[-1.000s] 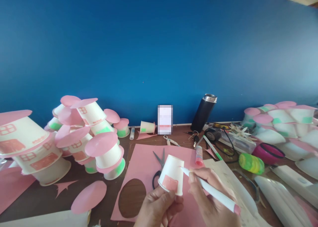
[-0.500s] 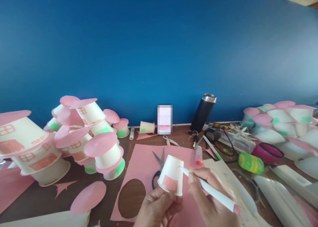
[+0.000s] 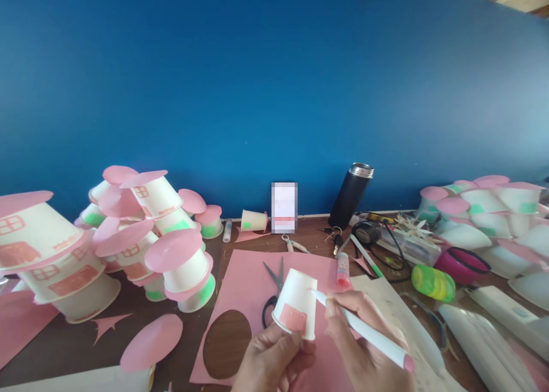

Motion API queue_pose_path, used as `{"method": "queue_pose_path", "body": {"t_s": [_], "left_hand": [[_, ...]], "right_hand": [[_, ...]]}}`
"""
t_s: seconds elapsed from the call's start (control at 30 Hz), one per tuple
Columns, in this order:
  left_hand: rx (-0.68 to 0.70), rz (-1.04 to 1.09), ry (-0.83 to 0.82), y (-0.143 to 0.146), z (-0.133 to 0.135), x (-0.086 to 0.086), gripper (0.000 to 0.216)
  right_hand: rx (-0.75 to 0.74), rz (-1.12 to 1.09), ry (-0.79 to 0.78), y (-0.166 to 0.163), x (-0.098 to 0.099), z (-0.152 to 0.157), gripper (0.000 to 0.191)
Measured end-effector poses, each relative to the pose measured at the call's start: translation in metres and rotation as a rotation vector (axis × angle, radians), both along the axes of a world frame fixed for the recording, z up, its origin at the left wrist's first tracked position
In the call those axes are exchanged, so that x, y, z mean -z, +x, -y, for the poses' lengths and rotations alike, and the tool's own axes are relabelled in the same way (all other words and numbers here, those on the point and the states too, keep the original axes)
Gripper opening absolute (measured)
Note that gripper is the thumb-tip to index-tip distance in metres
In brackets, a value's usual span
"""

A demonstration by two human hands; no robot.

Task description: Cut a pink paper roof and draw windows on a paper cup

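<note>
My left hand [image 3: 277,355] grips a white paper cup [image 3: 295,292] by its rim, upside down and slightly tilted. A solid pink rectangle is coloured on the cup's side near the rim. In my right hand [image 3: 364,346] is a white marker [image 3: 373,337] with a pink end, its tip touching the cup's upper right side, where a small pink mark shows. Just behind the cup lie open scissors [image 3: 275,286], partly hidden by it. Under both hands is a sheet of pink paper [image 3: 244,272] with a round hole cut out.
Decorated cups with pink paper discs [image 3: 174,249] are stacked at left, more cups [image 3: 489,209] at right. A black flask [image 3: 351,194], glue stick [image 3: 343,269], green marker [image 3: 369,257] and yellow-green tape roll [image 3: 433,282] lie behind and right. A loose pink disc [image 3: 152,341] is at front left.
Almost nothing differs. The cup and the marker tip stay at nearly the same spot, with a slight shift of the view.
</note>
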State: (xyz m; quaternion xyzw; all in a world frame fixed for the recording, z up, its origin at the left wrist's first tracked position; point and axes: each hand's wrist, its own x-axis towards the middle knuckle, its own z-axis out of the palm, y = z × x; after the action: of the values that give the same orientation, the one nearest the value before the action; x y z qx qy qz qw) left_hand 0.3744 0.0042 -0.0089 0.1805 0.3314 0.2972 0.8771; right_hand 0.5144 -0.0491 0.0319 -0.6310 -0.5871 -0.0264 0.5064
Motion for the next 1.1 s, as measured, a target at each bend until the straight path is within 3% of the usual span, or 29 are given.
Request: {"method": "queue_pose_path", "body": {"t_s": [1.1], "left_hand": [[0.000, 0.007, 0.055, 0.0001, -0.0004, 0.0030, 0.035]], "right_hand": [[0.049, -0.036, 0.000, -0.0033, -0.0002, -0.0003, 0.009]]}}
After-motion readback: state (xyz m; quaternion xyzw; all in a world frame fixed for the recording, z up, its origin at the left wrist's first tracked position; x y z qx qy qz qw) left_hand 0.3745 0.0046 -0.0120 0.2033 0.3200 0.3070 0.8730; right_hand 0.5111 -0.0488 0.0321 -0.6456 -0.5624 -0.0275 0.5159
